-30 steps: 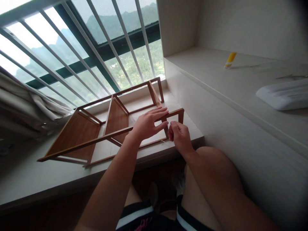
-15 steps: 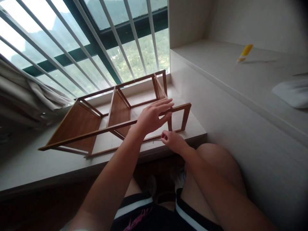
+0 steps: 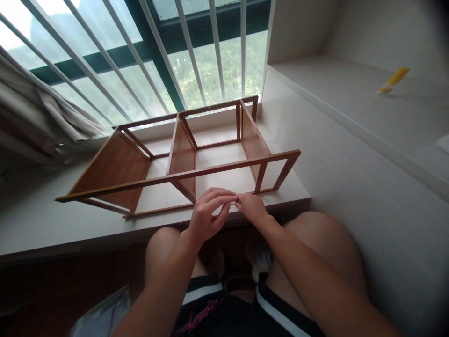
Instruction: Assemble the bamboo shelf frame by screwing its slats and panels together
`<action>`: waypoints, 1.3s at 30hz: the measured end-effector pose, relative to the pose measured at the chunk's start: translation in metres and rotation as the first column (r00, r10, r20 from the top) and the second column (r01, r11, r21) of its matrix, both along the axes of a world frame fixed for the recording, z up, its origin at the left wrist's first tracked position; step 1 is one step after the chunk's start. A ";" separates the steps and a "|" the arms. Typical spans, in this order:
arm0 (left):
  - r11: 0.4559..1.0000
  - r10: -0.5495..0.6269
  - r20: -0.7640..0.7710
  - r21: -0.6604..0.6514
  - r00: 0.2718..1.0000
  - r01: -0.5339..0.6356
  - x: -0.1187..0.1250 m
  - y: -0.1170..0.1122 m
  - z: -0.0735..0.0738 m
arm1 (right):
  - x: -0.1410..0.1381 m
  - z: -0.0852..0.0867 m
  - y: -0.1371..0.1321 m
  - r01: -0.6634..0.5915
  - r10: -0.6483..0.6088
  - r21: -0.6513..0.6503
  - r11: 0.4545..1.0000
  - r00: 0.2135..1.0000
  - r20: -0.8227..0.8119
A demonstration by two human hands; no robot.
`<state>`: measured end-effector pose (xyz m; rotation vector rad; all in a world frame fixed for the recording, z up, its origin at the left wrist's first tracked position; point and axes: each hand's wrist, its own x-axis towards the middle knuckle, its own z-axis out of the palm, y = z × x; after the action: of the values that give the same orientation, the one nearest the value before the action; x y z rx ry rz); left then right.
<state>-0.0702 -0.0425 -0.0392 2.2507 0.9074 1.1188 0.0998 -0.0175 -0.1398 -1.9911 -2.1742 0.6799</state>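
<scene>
My left hand (image 3: 212, 213) is curled, its fingertips meeting those of my right hand (image 3: 253, 208) in front of the wooden frame. My right hand is closed in a pinch around a thin, small piece (image 3: 233, 202), whose kind is too small to tell. The left thumb and fingers close in on the same spot, and what they grip is partly hidden. Just beyond both hands a brown wooden shelf rack (image 3: 217, 169) lies on its side, with several panels set between its long rails.
The rack rests on a pale window ledge (image 3: 42, 229) below a barred window (image 3: 217, 65). A curtain (image 3: 38, 107) hangs at the left. On the right, a raised pale shelf (image 3: 336, 89) carries a yellow-handled tool (image 3: 394, 80). My knees are close against the ledge.
My left hand has come down from the rack's near rail to my right hand's fingertips. My right hand stays low, still pinched. The view has shifted slightly.
</scene>
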 end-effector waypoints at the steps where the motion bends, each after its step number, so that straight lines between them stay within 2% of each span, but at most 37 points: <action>1: 0.997 0.023 0.005 -0.079 1.000 -0.022 -0.007 -0.008 -0.013 | -0.001 -0.001 -0.001 0.003 -0.003 0.004 1.000 1.000 -0.003; 4: 0.932 0.149 0.005 -0.335 0.989 -0.139 -0.021 -0.029 -0.049 | -0.004 -0.003 -0.004 0.015 -0.015 0.018 1.000 0.999 -0.028; 6: 0.840 0.251 0.021 -0.502 0.968 -0.207 -0.025 -0.038 -0.070 | -0.006 -0.004 -0.007 0.023 -0.021 0.032 0.999 0.998 -0.067; 8: 0.721 0.343 0.067 -0.658 0.937 -0.217 -0.027 -0.043 -0.087 | -0.008 -0.004 -0.010 0.032 -0.026 0.043 0.999 0.992 -0.127; 11: 0.582 0.417 0.136 -0.799 0.899 -0.149 -0.024 -0.045 -0.100 | -0.010 0.001 -0.014 0.028 -0.014 0.052 0.998 0.970 -0.243; 14: 0.516 0.418 0.201 -0.855 0.886 -0.049 -0.017 -0.043 -0.099 | -0.012 0.007 -0.018 0.037 0.003 0.084 0.996 0.901 -0.435; 17: 0.506 0.458 0.290 -0.862 0.841 0.021 -0.007 -0.041 -0.087 | -0.013 0.013 -0.023 0.073 0.040 0.139 0.988 0.741 -0.670; 19: 0.516 0.502 0.342 -0.855 0.794 0.043 0.000 -0.039 -0.077 | -0.014 0.017 -0.026 0.077 0.069 0.164 0.984 0.677 -0.733; 21: 0.518 0.528 0.365 -0.854 0.767 0.050 0.005 -0.038 -0.067 | -0.014 0.022 -0.029 0.078 0.079 0.171 0.982 0.655 -0.751; 24: 0.521 0.545 0.334 -0.853 0.769 0.001 0.011 -0.037 -0.054 | -0.015 0.029 -0.033 0.093 0.075 0.172 0.981 0.634 -0.770; 28: 0.598 0.524 0.272 -0.792 0.807 -0.122 0.017 -0.038 -0.040 | -0.015 0.037 -0.036 0.130 0.058 0.173 0.976 0.613 -0.788; 32: 0.673 0.482 0.195 -0.706 0.854 -0.218 0.025 -0.036 -0.033 | -0.012 0.041 -0.039 0.211 0.002 0.170 0.963 0.621 -0.784; 35: 0.656 0.515 0.150 -0.703 0.844 -0.275 0.031 -0.030 -0.031 | -0.007 0.044 -0.039 0.214 0.015 0.223 0.951 0.688 -0.726; 37: 0.635 0.548 0.113 -0.701 0.829 -0.325 0.033 -0.027 -0.030 | -0.004 0.047 -0.039 0.173 0.050 0.261 0.950 0.739 -0.672; 39: 0.639 0.552 0.079 -0.680 0.830 -0.360 0.035 -0.026 -0.027 | 0.000 0.050 -0.041 0.119 0.095 0.292 0.949 0.774 -0.627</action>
<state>-0.0352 -0.0683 -0.0658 1.2778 1.5222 1.0651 0.1000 -0.0581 -0.0896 -1.3390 -1.7137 0.7952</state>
